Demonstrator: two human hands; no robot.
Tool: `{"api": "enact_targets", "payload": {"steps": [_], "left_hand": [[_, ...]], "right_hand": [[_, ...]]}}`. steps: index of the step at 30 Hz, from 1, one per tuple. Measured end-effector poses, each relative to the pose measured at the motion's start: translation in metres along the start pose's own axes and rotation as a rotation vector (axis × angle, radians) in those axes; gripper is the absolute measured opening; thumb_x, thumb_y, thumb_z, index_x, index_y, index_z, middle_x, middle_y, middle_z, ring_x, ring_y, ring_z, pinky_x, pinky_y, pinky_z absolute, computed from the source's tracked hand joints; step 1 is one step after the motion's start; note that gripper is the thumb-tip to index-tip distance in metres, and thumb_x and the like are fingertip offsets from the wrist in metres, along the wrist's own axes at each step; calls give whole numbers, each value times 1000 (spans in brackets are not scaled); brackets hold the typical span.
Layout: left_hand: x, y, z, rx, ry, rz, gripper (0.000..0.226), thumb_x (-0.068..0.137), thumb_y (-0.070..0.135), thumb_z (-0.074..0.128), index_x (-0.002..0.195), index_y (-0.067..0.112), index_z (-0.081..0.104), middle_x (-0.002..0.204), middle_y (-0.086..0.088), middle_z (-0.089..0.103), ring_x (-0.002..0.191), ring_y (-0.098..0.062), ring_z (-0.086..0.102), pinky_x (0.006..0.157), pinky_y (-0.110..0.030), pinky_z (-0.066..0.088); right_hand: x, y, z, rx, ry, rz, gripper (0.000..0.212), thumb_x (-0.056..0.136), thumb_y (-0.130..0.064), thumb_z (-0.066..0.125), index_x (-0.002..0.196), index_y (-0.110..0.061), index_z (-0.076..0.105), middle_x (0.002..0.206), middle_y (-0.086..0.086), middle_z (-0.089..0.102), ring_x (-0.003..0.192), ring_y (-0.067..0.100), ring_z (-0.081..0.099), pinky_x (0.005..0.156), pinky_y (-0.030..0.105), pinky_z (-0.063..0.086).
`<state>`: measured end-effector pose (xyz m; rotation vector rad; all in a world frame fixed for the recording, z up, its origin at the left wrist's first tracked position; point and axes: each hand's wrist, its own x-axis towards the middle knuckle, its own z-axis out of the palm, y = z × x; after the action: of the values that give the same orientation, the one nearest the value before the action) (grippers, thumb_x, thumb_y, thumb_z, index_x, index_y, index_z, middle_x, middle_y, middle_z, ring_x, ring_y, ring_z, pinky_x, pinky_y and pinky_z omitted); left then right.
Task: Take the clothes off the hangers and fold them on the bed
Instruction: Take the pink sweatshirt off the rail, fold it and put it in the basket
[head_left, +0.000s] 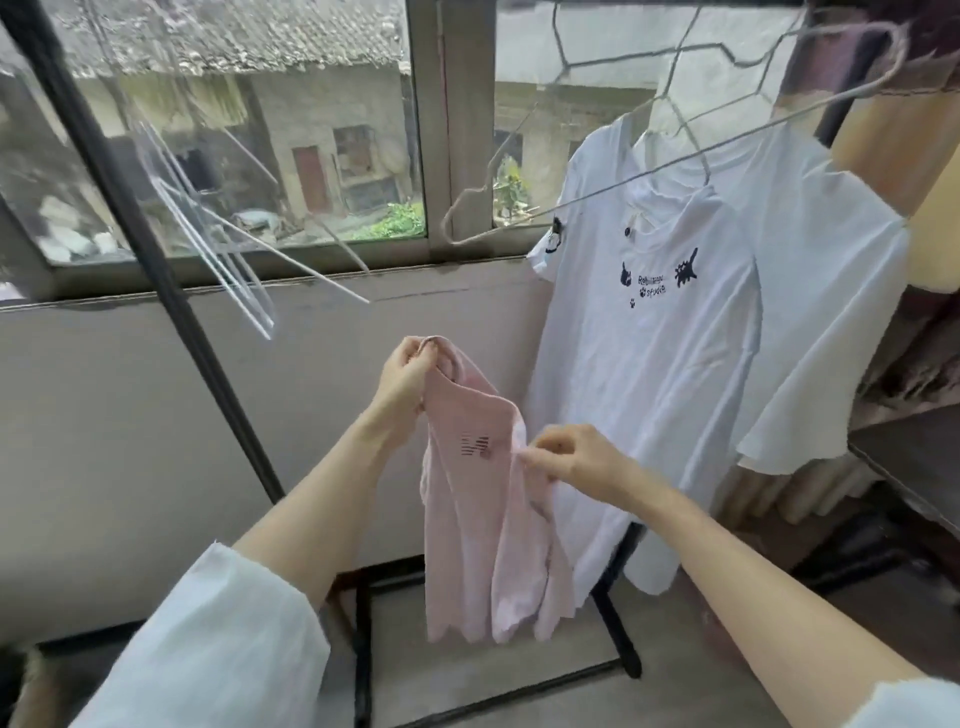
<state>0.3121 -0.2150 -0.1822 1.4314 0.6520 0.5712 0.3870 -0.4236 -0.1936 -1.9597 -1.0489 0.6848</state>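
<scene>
A small pink shirt with a dark print hangs in front of me, off any hanger. My left hand grips its top edge near the collar. My right hand pinches its right side edge lower down. To the right, a white T-shirt with black cat prints hangs on a wire hanger from the rack. A second white garment hangs behind it. Several bare white hangers dangle at the left. The bed is out of view.
The black clothes rack has a slanted post at the left and a base frame on the floor. A window and grey wall stand behind it. A dark shelf juts in at the right.
</scene>
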Motion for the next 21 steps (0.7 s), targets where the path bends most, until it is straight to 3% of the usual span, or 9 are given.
{"api": "enact_targets", "payload": {"steps": [2, 6, 8, 11, 13, 14, 16, 18, 21], "left_hand": [[-31, -18, -38, 87, -98, 32, 14, 95, 17, 47, 83, 19, 54, 76, -3, 59, 69, -17, 52, 63, -29, 37], [-77, -15, -99, 233, -269, 101, 13, 97, 22, 50, 89, 20, 60, 91, -2, 62, 90, -17, 55, 84, -36, 43], [-99, -4, -126, 334, -342, 131, 16, 88, 38, 54, 91, 24, 63, 98, -2, 62, 94, -14, 58, 91, -35, 45], [-138, 7, -183, 447, -304, 123, 14, 89, 38, 56, 97, 29, 64, 108, 2, 56, 102, -9, 57, 96, -28, 43], [-160, 15, -219, 470, -264, 146, 13, 92, 31, 55, 99, 28, 65, 109, 3, 52, 104, -8, 55, 98, -27, 43], [-172, 18, -239, 465, -225, 154, 15, 90, 31, 54, 99, 27, 66, 108, 4, 51, 103, -8, 55, 97, -25, 43], [-203, 21, -288, 425, -92, 168, 22, 86, 32, 55, 101, 22, 67, 108, 1, 52, 102, -9, 55, 95, -23, 44], [-231, 22, -331, 366, 32, 177, 23, 85, 30, 57, 102, 18, 67, 110, -4, 55, 103, -11, 56, 95, -23, 44], [-277, 22, -402, 338, 175, 174, 29, 90, 36, 60, 112, 20, 66, 118, -1, 63, 109, -10, 59, 96, -29, 44]], "right_hand": [[-3, -7, 18, -55, -221, 54, 35, 89, -38, 58, 60, -20, 65, 65, -2, 63, 64, 11, 58, 67, 20, 46], [15, -24, 50, -93, 10, -76, 22, 91, -17, 56, 71, -22, 64, 61, -14, 61, 60, 4, 54, 65, 18, 42], [27, -37, 77, -100, 19, -126, 14, 90, -11, 58, 96, -22, 65, 82, -15, 63, 75, 6, 57, 75, 21, 42], [36, -75, 139, -66, -199, -223, 48, 89, -12, 62, 134, -19, 46, 123, -10, 52, 114, 6, 49, 96, 25, 41], [36, -105, 175, 0, -364, -269, 57, 89, -11, 61, 140, -22, 38, 132, -10, 49, 123, 5, 45, 103, 28, 40], [36, -120, 194, 19, -441, -286, 54, 88, -11, 60, 137, -26, 43, 128, -6, 55, 118, 6, 50, 101, 28, 43], [30, -155, 240, -2, -533, -324, 32, 89, -12, 57, 112, -34, 60, 101, -1, 66, 92, 4, 58, 84, 26, 48], [24, -186, 282, 9, -533, -372, 18, 90, -8, 53, 90, -23, 63, 78, -4, 60, 72, 0, 50, 68, 19, 41], [12, -242, 348, 33, -508, -445, 9, 86, -3, 46, 80, -3, 52, 70, 7, 46, 62, 3, 39, 55, 15, 31]]}}
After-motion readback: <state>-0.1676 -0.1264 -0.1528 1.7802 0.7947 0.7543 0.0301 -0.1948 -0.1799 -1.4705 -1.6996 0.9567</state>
